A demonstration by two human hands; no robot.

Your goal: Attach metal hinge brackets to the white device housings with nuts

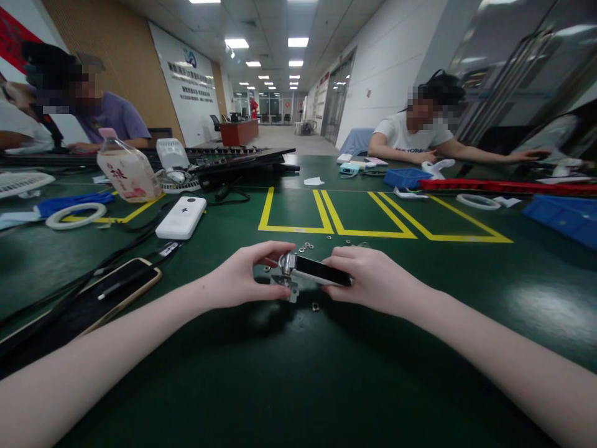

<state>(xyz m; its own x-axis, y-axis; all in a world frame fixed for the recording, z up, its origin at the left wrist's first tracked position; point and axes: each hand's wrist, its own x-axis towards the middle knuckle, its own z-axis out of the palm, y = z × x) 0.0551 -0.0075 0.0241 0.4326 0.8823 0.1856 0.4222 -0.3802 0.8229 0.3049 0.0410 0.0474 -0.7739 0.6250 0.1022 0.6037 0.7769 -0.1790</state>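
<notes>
My right hand [361, 274] is closed around the right end of a slim bar [321, 272] with a black top and silver sides. A shiny metal bracket [288, 283] with a rounded joint and a flat plate sits at the bar's left end. My left hand [247, 274] pinches this bracket between thumb and fingers. Both hands hold the piece above the green table. Just behind it lie several small metal nuts [306, 246], and one more small metal part [315, 307] lies in front. The right fingertips are partly hidden.
On the left are a phone [93, 298], black cables [116, 249], a white power bank [181, 218], a tape roll [76, 216] and a bottle [128, 171]. Yellow tape outlines [296, 230] mark the green table [298, 386]. Blue trays [562, 218] stand right; people sit across on both sides.
</notes>
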